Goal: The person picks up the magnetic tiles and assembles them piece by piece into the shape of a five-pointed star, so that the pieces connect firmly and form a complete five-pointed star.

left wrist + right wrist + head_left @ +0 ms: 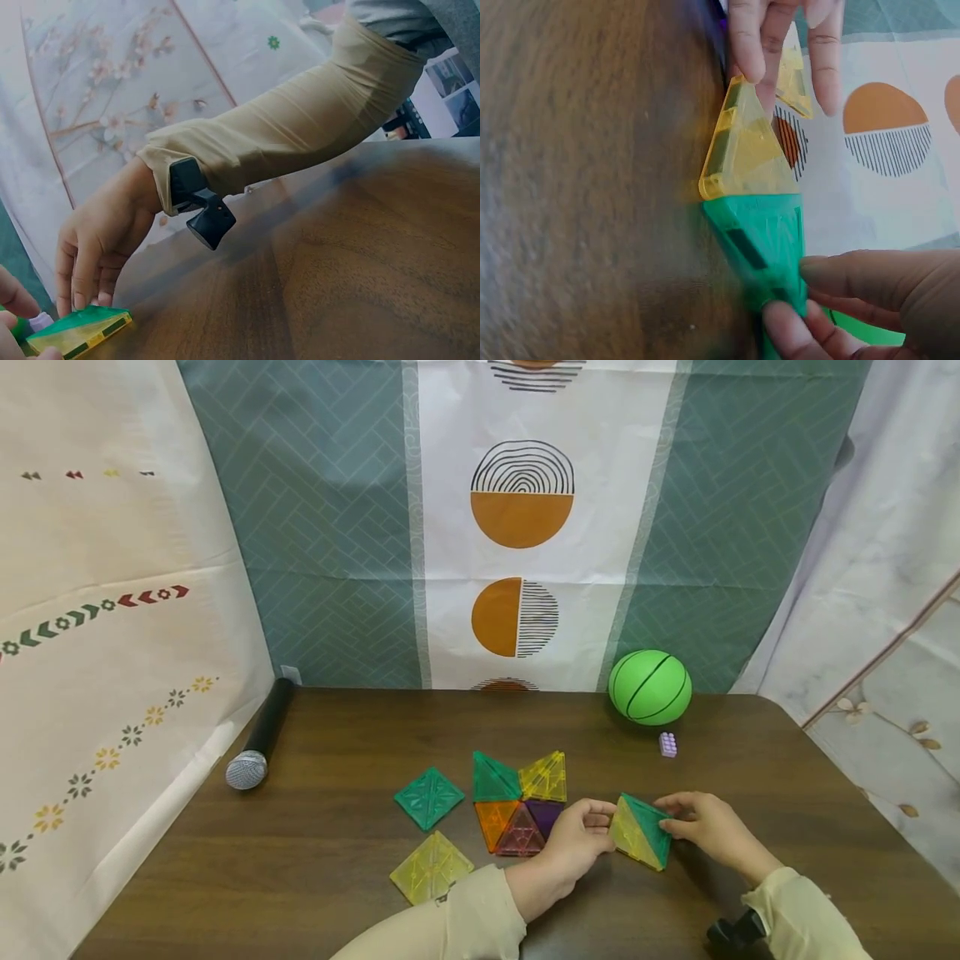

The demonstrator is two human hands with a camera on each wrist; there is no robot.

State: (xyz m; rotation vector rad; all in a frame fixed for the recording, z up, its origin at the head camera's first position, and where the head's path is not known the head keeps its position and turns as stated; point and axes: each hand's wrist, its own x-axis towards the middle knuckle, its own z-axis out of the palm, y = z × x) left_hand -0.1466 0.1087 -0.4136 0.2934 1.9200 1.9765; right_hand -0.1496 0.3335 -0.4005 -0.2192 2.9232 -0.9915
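Observation:
Between my two hands is a pair of triangular magnetic tiles, a yellow tile (pixel 632 837) and a green tile (pixel 656 828), meeting along one long edge. My right hand (pixel 708 828) pinches the green one between thumb and fingers at its outer corner. At the opposite corner, my left hand (pixel 573 852) holds the tip of the yellow one with thumb and fingertips, as the right wrist view shows. The pair is tilted, close over the table. Left of it lies a cluster of tiles: green (pixel 495 778), yellow (pixel 546 777), orange (pixel 495 822), red (pixel 521 835) and purple (pixel 543 814), the last partly behind my left hand.
Farther left lie a green diamond of tiles (pixel 429 798) and a yellow one (pixel 431 867), beside my left sleeve. A microphone (pixel 258 739) rests along the table's left edge. At the back right are a green ball (pixel 649 687) and a small purple block (pixel 667 744).

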